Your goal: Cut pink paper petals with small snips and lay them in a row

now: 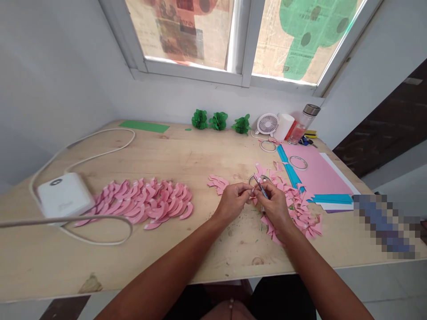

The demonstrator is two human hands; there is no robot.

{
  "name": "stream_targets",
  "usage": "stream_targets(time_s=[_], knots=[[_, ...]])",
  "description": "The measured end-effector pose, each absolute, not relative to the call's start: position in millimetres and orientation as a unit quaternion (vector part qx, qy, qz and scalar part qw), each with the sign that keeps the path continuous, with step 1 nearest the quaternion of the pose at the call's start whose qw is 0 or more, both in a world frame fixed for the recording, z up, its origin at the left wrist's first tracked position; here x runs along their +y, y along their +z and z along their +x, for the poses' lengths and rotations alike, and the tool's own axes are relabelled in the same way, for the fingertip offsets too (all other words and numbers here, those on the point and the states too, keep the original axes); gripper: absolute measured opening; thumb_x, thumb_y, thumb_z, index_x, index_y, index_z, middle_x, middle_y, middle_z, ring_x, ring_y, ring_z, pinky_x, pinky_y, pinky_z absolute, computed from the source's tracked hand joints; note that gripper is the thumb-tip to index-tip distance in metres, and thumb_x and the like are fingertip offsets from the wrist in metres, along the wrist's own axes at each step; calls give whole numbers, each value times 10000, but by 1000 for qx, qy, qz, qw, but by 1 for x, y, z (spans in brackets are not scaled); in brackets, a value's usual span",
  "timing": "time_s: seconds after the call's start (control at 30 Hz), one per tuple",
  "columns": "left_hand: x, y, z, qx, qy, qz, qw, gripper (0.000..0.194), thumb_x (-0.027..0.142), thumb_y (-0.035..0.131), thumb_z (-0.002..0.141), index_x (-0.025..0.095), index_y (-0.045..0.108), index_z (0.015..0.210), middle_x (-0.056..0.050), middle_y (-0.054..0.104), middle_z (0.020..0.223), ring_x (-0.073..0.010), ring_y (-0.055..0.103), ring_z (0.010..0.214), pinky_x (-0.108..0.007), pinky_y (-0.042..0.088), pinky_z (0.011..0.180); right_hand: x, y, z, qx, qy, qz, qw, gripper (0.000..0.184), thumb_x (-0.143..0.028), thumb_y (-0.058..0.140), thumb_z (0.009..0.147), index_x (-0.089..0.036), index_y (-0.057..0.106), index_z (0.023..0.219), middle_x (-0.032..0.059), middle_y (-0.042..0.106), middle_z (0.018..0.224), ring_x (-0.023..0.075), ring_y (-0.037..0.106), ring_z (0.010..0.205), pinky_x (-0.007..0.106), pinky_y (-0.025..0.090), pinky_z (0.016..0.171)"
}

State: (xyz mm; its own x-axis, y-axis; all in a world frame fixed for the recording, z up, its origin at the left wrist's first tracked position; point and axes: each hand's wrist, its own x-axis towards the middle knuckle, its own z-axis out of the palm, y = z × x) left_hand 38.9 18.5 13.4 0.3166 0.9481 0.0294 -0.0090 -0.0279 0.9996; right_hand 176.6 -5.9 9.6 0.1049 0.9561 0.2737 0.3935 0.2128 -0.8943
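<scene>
Left hand (233, 201): fingertips pinched together (any catch too small to tell).
Right hand (274, 205): fingers clamped on scissors (261, 187).
Pink paper crescents (147, 202): nine o'clock from both.

Patch at right (383, 226) pixelated, power bank label (65, 205) too small to read, white cable (50, 221) cut off left

"Free room?"
"You can pass over the table (200, 160), between the pink curves (156, 200) and the green paper balls (219, 121)."
"Blocked?"
"Left, the white cable (134, 134) loops into your way; right, pink scraps (300, 213), then the fan (267, 123) and bottle (302, 126) at the back."
</scene>
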Motion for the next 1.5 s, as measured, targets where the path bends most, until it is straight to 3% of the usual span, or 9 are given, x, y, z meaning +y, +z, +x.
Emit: stream_targets(time_s=[0.9, 1.33, 1.5], knots=[[17, 13, 41, 409, 425, 546, 594, 190, 140, 586, 661, 142, 707, 807, -10, 635, 569, -99, 553, 494, -164, 399, 415, -6, 11, 175, -607, 277, -563, 487, 128, -291, 566, 755, -187, 581, 683, 18, 537, 726, 163, 505, 683, 272, 388, 617], [18, 12, 40, 419, 431, 543, 587, 126, 161, 582, 660, 136, 690, 720, -1, 626, 536, -90, 543, 460, -169, 403, 414, -7, 12, 174, -613, 269, -565, 482, 145, -298, 566, 752, -186, 560, 659, 1, 499, 685, 141, 461, 637, 252, 349, 568], [18, 13, 40, 430, 431, 535, 585, 127, 156, 572, 652, 136, 684, 708, 2, 619, 519, -90, 539, 452, -166, 398, 405, -8, 11, 174, -608, 276, -565, 484, 131, -305, 575, 744, -182, 602, 706, 21, 564, 731, 157, 515, 680, 262, 392, 598]])
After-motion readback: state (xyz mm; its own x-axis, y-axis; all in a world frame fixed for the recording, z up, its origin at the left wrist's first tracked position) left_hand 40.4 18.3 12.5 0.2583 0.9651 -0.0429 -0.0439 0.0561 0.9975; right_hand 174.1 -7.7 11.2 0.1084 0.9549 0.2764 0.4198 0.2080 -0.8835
